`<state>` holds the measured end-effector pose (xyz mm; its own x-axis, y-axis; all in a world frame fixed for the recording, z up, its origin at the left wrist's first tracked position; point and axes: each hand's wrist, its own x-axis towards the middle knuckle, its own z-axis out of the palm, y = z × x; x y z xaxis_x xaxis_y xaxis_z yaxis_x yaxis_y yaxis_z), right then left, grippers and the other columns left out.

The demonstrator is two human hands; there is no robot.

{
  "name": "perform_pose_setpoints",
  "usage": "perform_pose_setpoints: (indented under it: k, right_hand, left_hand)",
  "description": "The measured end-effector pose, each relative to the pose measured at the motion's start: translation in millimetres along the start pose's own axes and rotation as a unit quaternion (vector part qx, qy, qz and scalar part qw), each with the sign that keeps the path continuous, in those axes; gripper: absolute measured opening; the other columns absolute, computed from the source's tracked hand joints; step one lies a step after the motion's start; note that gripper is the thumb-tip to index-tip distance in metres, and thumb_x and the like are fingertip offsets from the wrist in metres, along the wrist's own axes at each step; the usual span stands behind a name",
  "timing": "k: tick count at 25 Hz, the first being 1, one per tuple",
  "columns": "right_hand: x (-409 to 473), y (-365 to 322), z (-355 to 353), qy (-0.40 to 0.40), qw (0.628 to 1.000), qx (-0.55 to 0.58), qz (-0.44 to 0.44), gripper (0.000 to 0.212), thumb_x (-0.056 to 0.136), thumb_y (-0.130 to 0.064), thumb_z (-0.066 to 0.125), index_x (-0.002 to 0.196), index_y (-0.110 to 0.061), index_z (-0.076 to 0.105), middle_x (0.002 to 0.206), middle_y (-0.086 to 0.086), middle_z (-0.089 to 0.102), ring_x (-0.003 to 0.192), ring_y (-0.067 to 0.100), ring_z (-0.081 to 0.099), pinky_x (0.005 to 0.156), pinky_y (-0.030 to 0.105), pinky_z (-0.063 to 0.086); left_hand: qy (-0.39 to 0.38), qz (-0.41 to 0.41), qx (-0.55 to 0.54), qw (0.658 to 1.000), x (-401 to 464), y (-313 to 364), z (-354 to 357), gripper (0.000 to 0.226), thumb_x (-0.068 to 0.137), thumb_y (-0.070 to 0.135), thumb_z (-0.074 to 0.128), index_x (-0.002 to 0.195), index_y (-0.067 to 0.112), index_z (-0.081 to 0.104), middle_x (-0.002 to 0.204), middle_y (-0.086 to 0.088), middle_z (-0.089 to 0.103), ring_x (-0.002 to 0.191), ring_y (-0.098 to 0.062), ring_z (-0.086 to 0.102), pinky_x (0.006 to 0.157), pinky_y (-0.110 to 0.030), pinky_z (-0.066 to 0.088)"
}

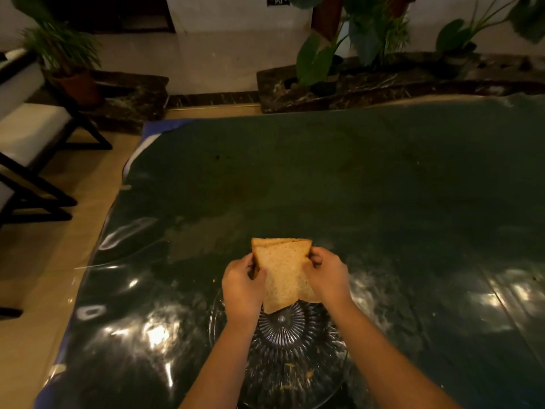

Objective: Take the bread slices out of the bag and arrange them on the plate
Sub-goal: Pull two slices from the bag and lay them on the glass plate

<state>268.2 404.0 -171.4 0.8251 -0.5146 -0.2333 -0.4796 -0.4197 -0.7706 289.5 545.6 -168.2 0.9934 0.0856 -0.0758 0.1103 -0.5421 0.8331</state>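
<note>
A small stack of tan bread slices (281, 273) is held up, tilted, over the far edge of a clear ribbed glass plate (283, 361). My left hand (242, 287) grips the stack's left side and my right hand (327, 276) grips its right side. At least two slices show at the top edge. The plate lies on the table right in front of me, with a few crumbs on it. No bag is visible.
A dark green table (354, 178) covered by shiny clear film fills the view. Left of it are dark-framed chairs (35, 160) with pale cushions. Potted plants (67, 63) and a dark stone planter ledge (383, 84) stand beyond the far edge.
</note>
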Motion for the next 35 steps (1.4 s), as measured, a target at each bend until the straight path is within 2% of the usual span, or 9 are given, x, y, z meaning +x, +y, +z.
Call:
perform_pose_setpoints:
  k: [5,10,13,17,20,25,29,32,35]
  right_hand:
    - [-10,3,-5,0.024,1.0,-0.011,0.009,0.021,0.08,-0.016,0.062,0.099,-0.015,0.069,0.095,0.002,0.072,0.079,0.011,0.06,0.067,0.022,0.041]
    - [-21,3,-9,0.041,0.997,0.058,0.02,0.019,0.078,-0.011,0.065,0.096,-0.015,0.07,0.091,-0.001,0.071,0.075,0.006,0.059,0.065,0.019,0.044]
    - [-31,8,-16,0.047,0.995,0.087,0.022,0.018,0.077,-0.012,0.067,0.093,-0.017,0.071,0.08,-0.01,0.068,0.068,-0.002,0.058,0.06,0.012,0.042]
    - [-43,13,-15,0.023,0.994,0.101,0.024,0.017,0.076,-0.014,0.069,0.092,-0.02,0.071,0.071,-0.024,0.059,0.068,-0.006,0.058,0.059,0.013,0.045]
    - [-44,22,-11,0.012,0.995,0.088,0.04,0.016,0.076,-0.011,0.067,0.09,-0.018,0.071,0.07,-0.018,0.061,0.067,-0.006,0.056,0.058,0.011,0.04]
    - [-49,37,-5,0.019,0.997,0.061,0.053,0.023,0.077,-0.015,0.067,0.099,-0.019,0.067,0.085,-0.01,0.063,0.074,0.009,0.062,0.058,0.015,0.04]
    - [-46,33,-1,-0.002,0.999,0.045,0.013,0.021,0.079,-0.013,0.063,0.098,-0.016,0.068,0.088,-0.001,0.07,0.064,0.005,0.054,0.056,0.015,0.039]
    - [-41,32,0,0.007,0.999,0.038,0.001,0.017,0.078,-0.008,0.063,0.093,-0.012,0.07,0.086,0.005,0.072,0.061,0.008,0.053,0.056,0.017,0.039]
    - [-37,31,1,0.005,1.0,0.021,-0.005,0.017,0.077,-0.009,0.063,0.092,-0.014,0.07,0.081,0.0,0.069,0.055,-0.004,0.048,0.051,0.009,0.033]
  left_hand:
    - [-0.024,-0.032,0.058,0.998,-7,1,-3,0.032,0.08,0.02,0.067,0.11,0.01,0.065,0.108,-0.008,0.066,0.086,-0.02,0.064,0.073,-0.029,0.051]
    - [-0.007,-0.026,0.016,1.0,-13,12,-8,0.019,0.079,0.012,0.066,0.098,0.015,0.066,0.095,-0.003,0.069,0.081,-0.013,0.063,0.07,-0.031,0.054]
    - [-0.017,-0.032,-0.011,0.999,-13,13,-15,0.017,0.078,0.009,0.067,0.094,0.015,0.069,0.077,0.008,0.066,0.067,0.002,0.057,0.055,-0.008,0.044]
    - [-0.023,-0.045,-0.025,0.998,-21,3,-20,0.016,0.077,0.008,0.068,0.091,0.014,0.072,0.068,0.016,0.059,0.063,0.007,0.055,0.051,0.001,0.041]
    - [-0.033,-0.053,-0.007,0.998,-28,-5,-17,0.016,0.077,0.007,0.068,0.092,0.011,0.072,0.068,0.012,0.063,0.063,0.0,0.059,0.052,-0.005,0.043]
    - [-0.035,-0.049,0.014,0.998,-33,-12,-13,0.034,0.079,0.011,0.068,0.112,0.011,0.063,0.105,-0.003,0.065,0.087,-0.013,0.061,0.078,-0.029,0.051]
    - [-0.067,-0.053,-0.018,0.996,-38,-13,-11,0.029,0.08,0.009,0.066,0.109,0.014,0.067,0.103,0.0,0.071,0.083,-0.007,0.064,0.071,-0.02,0.048]
    - [-0.061,-0.06,-0.034,0.996,-38,-14,-10,0.028,0.08,0.008,0.066,0.109,0.012,0.067,0.103,0.0,0.071,0.084,-0.008,0.064,0.076,-0.026,0.051]
    - [-0.055,-0.067,-0.045,0.995,-35,-14,-8,0.03,0.08,0.008,0.066,0.111,0.009,0.066,0.103,0.001,0.069,0.083,-0.007,0.063,0.076,-0.025,0.05]
